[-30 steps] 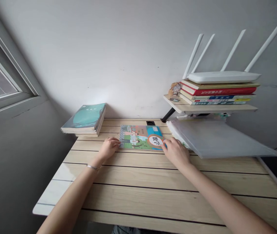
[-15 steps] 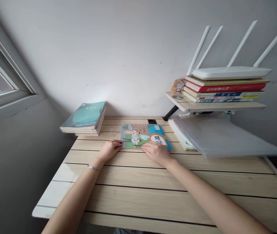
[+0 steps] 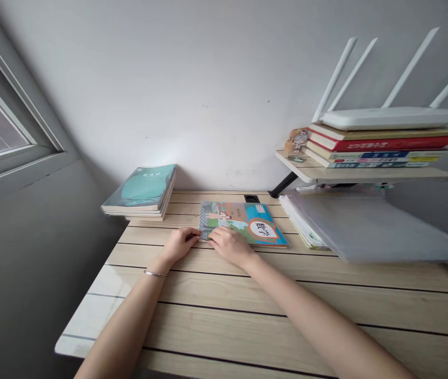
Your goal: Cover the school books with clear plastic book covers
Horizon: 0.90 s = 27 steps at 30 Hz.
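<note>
A maths textbook (image 3: pixel 247 223) with a colourful cartoon cover and a round label with Chinese characters lies flat on the wooden desk (image 3: pixel 224 273). My left hand (image 3: pixel 179 244) rests on the desk, its fingertips touching the book's lower left edge. Lying on the lower left of the cover, my right hand (image 3: pixel 227 246) stands close to my left fingertips. Neither hand visibly grips the book. A thin silver bracelet (image 3: pixel 155 273) circles my left wrist.
A stack of books (image 3: pixel 140 192) with a teal cover stands at the desk's far left corner. To the right, a translucent plastic folder (image 3: pixel 366 229) lies over papers. Above it, a wall shelf (image 3: pixel 366 175) holds several books and a white router (image 3: pixel 391 118).
My right hand has slid left across the cover, from the book's right edge to its lower left. My left hand stays at the left edge, and the book lies in about the same place.
</note>
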Motion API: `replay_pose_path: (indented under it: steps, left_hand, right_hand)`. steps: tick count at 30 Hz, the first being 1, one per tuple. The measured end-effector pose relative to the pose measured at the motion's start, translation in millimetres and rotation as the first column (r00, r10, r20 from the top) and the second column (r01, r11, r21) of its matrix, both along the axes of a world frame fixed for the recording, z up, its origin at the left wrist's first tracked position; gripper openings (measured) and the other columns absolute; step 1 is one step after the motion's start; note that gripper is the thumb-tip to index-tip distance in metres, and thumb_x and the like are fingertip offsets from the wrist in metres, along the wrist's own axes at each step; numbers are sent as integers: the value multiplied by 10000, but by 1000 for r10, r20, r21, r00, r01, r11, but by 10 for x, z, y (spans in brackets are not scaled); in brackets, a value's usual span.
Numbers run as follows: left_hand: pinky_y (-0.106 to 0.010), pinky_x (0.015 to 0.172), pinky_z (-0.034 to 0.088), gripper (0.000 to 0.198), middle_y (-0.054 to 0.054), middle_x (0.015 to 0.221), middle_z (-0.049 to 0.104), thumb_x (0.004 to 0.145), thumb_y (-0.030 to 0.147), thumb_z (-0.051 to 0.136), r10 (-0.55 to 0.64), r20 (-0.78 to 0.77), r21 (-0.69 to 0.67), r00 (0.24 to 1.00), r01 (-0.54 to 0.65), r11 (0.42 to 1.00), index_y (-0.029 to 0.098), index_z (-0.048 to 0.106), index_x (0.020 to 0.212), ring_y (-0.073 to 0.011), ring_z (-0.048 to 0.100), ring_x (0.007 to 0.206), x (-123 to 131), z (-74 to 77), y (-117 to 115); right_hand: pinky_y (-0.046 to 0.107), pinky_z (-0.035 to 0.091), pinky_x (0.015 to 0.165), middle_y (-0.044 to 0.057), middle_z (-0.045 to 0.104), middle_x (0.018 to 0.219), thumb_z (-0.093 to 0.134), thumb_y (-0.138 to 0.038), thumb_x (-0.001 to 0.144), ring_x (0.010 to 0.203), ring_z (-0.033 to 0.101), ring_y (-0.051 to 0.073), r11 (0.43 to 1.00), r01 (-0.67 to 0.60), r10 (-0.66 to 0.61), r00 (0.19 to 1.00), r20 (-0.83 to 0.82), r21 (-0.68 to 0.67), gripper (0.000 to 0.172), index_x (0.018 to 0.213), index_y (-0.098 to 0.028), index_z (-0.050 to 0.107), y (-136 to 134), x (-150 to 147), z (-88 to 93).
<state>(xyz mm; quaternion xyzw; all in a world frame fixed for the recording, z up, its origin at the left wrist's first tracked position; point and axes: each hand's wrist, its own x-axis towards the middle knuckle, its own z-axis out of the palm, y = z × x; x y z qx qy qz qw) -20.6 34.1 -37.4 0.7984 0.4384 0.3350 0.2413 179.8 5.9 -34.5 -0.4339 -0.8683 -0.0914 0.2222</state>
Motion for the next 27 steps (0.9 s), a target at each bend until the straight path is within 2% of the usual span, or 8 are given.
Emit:
replay_pose_path:
  steps: [6, 8, 12, 15, 19, 27]
  left_hand:
    - [-273, 780, 497, 55, -52, 924, 709, 787, 234, 575, 35, 190, -111, 981, -14, 994, 198, 608, 812, -161, 652, 844, -12, -57, 5]
    - [-273, 786, 489, 35, -57, 910, 696, 768, 225, 597, 34, 202, -92, 979, -16, 996, 192, 597, 759, -169, 639, 877, -27, -41, -17]
    - [-256, 765, 477, 33, -53, 857, 637, 741, 211, 633, 13, 101, 23, 995, -15, 1000, 186, 655, 739, -162, 615, 836, -32, 10, -65]
    - [-257, 752, 460, 130, -48, 840, 606, 774, 227, 609, 20, -65, 108, 998, -13, 994, 205, 709, 855, -151, 587, 778, 5, 24, -76]
    - [-290, 796, 421, 180, -48, 825, 590, 770, 213, 614, 23, -275, 200, 961, 34, 979, 232, 706, 923, -182, 558, 824, 76, 32, -55]
    - [-269, 725, 413, 52, -37, 812, 576, 684, 155, 645, 46, -259, 63, 965, -30, 998, 181, 644, 728, -170, 546, 779, 144, 73, 16]
  right_hand:
    - [271, 424, 716, 50, 677, 783, 522, -224, 884, 782, 599, 172, 999, -21, 18, 998, -60, -41, 197, 789, -186, 690, 75, 3, 36]
    - [265, 425, 723, 41, 681, 774, 523, -222, 884, 780, 603, 167, 998, -15, 9, 995, -100, -68, 204, 774, -192, 692, 72, 12, 41]
    - [264, 426, 720, 42, 683, 769, 503, -222, 891, 773, 608, 164, 997, -5, -7, 989, -149, -79, 229, 755, -198, 686, 69, 1, 22]
    - [261, 427, 703, 49, 686, 782, 493, -214, 891, 769, 612, 166, 997, 20, -33, 982, -186, -72, 222, 764, -195, 675, 73, -2, -9]
    - [251, 418, 685, 45, 687, 778, 481, -210, 892, 764, 612, 161, 996, 46, -61, 974, -220, -74, 223, 766, -196, 664, 78, 5, -33]
    - [237, 397, 641, 23, 682, 763, 501, -206, 877, 721, 606, 147, 995, 60, -77, 967, -243, -77, 194, 759, -203, 656, 81, 5, -18]
